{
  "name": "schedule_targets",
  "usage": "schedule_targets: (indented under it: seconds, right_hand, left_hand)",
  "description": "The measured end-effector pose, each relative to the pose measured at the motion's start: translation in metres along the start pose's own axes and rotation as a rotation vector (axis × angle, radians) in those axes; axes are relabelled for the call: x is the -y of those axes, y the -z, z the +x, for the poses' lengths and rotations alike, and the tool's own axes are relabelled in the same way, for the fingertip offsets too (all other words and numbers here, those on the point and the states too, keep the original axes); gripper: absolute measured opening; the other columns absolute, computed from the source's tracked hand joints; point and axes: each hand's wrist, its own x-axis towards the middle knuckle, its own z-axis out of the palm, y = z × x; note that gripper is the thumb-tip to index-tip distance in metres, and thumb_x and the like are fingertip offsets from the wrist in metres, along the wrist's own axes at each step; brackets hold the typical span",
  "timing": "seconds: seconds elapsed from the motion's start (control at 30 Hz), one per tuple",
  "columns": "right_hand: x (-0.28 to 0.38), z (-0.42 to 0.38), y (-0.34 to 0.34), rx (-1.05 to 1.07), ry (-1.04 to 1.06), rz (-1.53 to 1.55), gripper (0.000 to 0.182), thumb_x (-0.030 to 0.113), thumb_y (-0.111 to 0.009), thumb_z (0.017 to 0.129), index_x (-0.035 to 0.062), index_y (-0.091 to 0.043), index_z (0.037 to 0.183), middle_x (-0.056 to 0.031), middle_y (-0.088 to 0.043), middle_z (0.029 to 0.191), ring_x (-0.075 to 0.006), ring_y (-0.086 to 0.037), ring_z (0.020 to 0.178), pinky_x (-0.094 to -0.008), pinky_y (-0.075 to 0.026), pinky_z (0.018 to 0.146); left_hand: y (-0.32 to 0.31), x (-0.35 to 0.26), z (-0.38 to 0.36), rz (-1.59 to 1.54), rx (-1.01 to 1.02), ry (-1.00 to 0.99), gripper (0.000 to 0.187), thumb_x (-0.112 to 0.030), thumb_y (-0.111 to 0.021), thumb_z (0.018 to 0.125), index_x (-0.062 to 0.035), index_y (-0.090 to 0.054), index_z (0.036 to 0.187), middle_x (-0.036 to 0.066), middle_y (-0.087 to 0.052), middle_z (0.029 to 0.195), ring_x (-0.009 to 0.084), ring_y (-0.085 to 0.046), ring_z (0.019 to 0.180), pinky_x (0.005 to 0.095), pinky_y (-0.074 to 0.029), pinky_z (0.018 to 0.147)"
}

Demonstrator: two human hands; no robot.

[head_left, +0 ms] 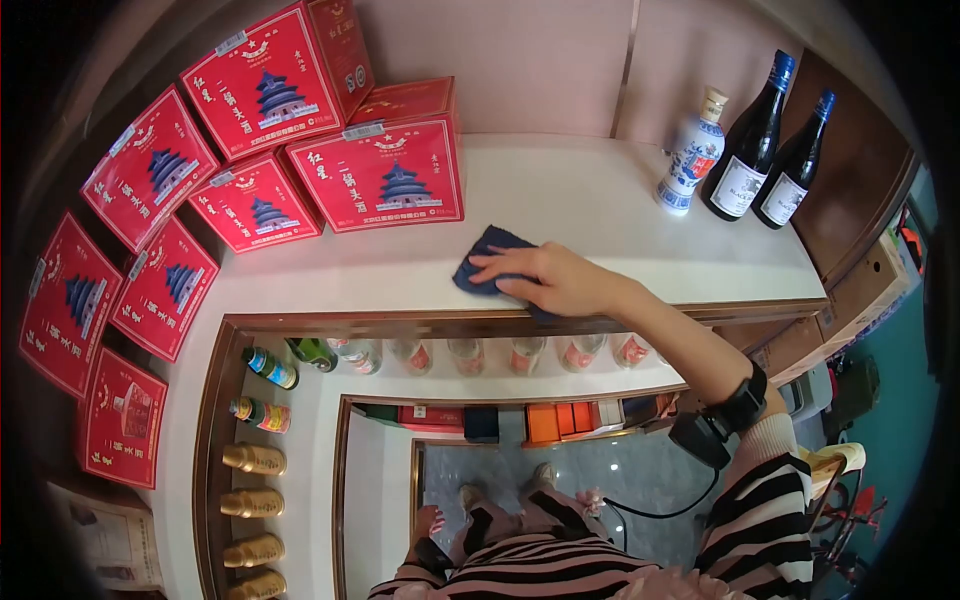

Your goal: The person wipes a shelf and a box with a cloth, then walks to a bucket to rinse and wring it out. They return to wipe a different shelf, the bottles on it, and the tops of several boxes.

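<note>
A dark blue cloth (pixel 490 262) lies bunched on the white top shelf (pixel 370 280), close to its brown front edge. My right hand (pixel 545 275) presses down on it from the right, fingers bent over the fabric, and a part of the cloth shows under the palm. Low in the view, my left hand (pixel 428 522) hangs beside my body, well below the shelf. It is small there, and its fingers do not show clearly enough to tell whether they are closed.
Several red liquor boxes (pixel 385 180) are stacked left and behind. A blue-and-white bottle (pixel 692 160) and two dark bottles (pixel 745 150) stand at the right. Clear bottles (pixel 527 355) and gold bottles (pixel 252 503) line the lower shelf. A black cable (pixel 660 514) hangs near my body.
</note>
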Motion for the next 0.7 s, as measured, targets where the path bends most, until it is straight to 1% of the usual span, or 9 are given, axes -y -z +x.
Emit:
schedule_targets:
  seconds: [0.03, 0.13, 0.2, 0.23, 0.3, 0.4, 0.43, 0.53, 0.7]
  right_hand:
    - [0.013, -0.005, 0.002, 0.053, -0.055, 0.08, 0.024, 0.013, -0.043, 0.08, 0.0093, -0.05, 0.102, -0.008, -0.046, 0.113, -0.0267, -0.047, 0.1, -0.0313, -0.038, 0.082]
    - [0.03, -0.018, -0.001, 0.164, -0.13, 0.315, 0.027, 0.011, -0.044, 0.079, 0.004, -0.047, 0.106, -0.0119, -0.047, 0.111, -0.024, -0.047, 0.1, -0.0308, -0.037, 0.084]
    - [0.056, -0.032, -0.001, -0.09, -0.659, 1.418, 0.036, 0.023, -0.045, 0.081, 0.0006, -0.042, 0.109, -0.0143, -0.05, 0.104, -0.0221, -0.052, 0.09, -0.0315, -0.042, 0.079]
    - [0.06, -0.038, -0.006, -0.092, -0.662, 1.422, 0.036, 0.023, -0.045, 0.081, 0.0006, -0.042, 0.109, -0.0143, -0.05, 0.104, -0.0221, -0.052, 0.09, -0.0315, -0.042, 0.079]
    - [0.068, -0.052, -0.014, -0.311, -0.722, 1.787, 0.043, 0.025, -0.044, 0.081, -0.0023, -0.036, 0.113, -0.0174, -0.05, 0.101, -0.0246, -0.052, 0.09, -0.0352, -0.043, 0.079]
    - [0.079, -0.065, -0.023, -0.522, -0.57, 1.888, 0.043, 0.026, -0.042, 0.081, -0.0011, -0.035, 0.114, -0.0172, -0.048, 0.104, -0.0243, -0.052, 0.09, -0.037, -0.042, 0.079]
    - [0.082, -0.067, -0.023, -0.533, -0.573, 1.881, 0.043, 0.026, -0.042, 0.081, -0.0011, -0.035, 0.114, -0.0172, -0.048, 0.104, -0.0243, -0.052, 0.09, -0.037, -0.042, 0.079]
    - [0.091, -0.071, -0.021, -0.741, -0.545, 1.474, 0.044, 0.027, -0.044, 0.081, -0.002, -0.036, 0.113, -0.0158, -0.048, 0.105, -0.0227, -0.052, 0.09, -0.0347, -0.042, 0.079]
    - [0.102, -0.082, -0.018, -0.859, -0.602, 1.425, 0.042, 0.026, -0.046, 0.08, -0.0021, -0.039, 0.11, -0.0135, -0.05, 0.102, -0.0203, -0.052, 0.088, -0.0295, -0.043, 0.077]
  left_hand:
    - [0.004, 0.003, -0.002, -0.013, 0.036, -0.075, 0.019, -0.029, -0.042, 0.076, -0.0156, -0.049, 0.087, 0.0, -0.054, 0.08, 0.0181, -0.053, 0.066, 0.0346, -0.039, 0.06]
    - [0.009, 0.001, -0.008, 0.001, 0.014, -0.059, 0.02, -0.029, -0.042, 0.077, -0.0163, -0.049, 0.09, 0.0, -0.054, 0.081, 0.0188, -0.053, 0.068, 0.035, -0.039, 0.062]
    - [0.016, 0.003, -0.005, 0.014, -0.01, -0.028, 0.022, -0.029, -0.042, 0.076, -0.0156, -0.049, 0.093, 0.001, -0.054, 0.083, 0.0197, -0.053, 0.071, 0.0363, -0.039, 0.064]
    - [0.023, 0.01, 0.003, -0.017, 0.041, -0.009, 0.024, -0.029, -0.043, 0.076, -0.0149, -0.049, 0.095, 0.002, -0.054, 0.086, 0.0204, -0.053, 0.073, 0.0372, -0.04, 0.066]
    - [0.042, 0.037, 0.034, -0.036, 0.097, 0.012, 0.026, -0.029, -0.044, 0.076, -0.0141, -0.048, 0.096, 0.003, -0.053, 0.089, 0.0211, -0.053, 0.075, 0.0381, -0.04, 0.067]
    - [0.054, 0.053, 0.05, -0.047, 0.259, -0.027, 0.027, -0.028, -0.044, 0.075, -0.0126, -0.047, 0.097, 0.004, -0.052, 0.094, 0.0229, -0.052, 0.079, 0.0388, -0.039, 0.071]
    - [0.053, 0.05, 0.037, -0.023, 0.205, 0.01, 0.028, -0.028, -0.044, 0.076, -0.0123, -0.046, 0.098, 0.005, -0.051, 0.095, 0.0235, -0.052, 0.08, 0.0387, -0.039, 0.072]
    - [0.05, 0.035, 0.007, 0.014, 0.157, 0.054, 0.028, -0.027, -0.044, 0.076, -0.0118, -0.046, 0.1, 0.006, -0.051, 0.098, 0.0242, -0.052, 0.083, 0.0383, -0.039, 0.073]
    - [0.059, 0.017, -0.006, -0.017, 0.172, -0.044, 0.026, -0.026, -0.045, 0.075, -0.0065, -0.047, 0.092, 0.006, -0.053, 0.089, 0.0217, -0.053, 0.076, 0.0359, -0.042, 0.066]
